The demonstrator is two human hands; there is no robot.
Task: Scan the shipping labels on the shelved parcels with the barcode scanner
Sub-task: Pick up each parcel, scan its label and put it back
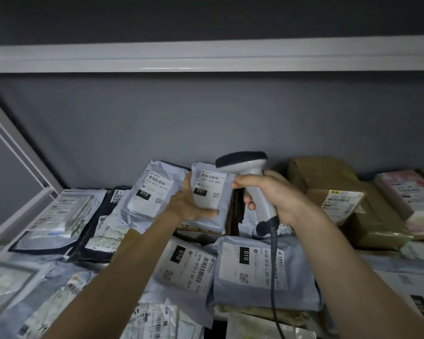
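My left hand (189, 204) grips a small grey mailer parcel (209, 192) by its left edge and bottom, holding it upright. Its white shipping label (209, 181) reads 231 and faces me. My right hand (277, 194) is shut around the handle of a grey barcode scanner (245, 165). The scanner's dark head sits just above and to the right of the label, pointing left. Its cable (274, 265) hangs down between my arms.
Many grey mailers lie on the shelf, among them one marked 010 (154, 189) left of the held parcel and two more (186, 265) (252, 265) below it. Brown cardboard boxes (338, 192) stand at the right. A white shelf board (206, 58) runs overhead.
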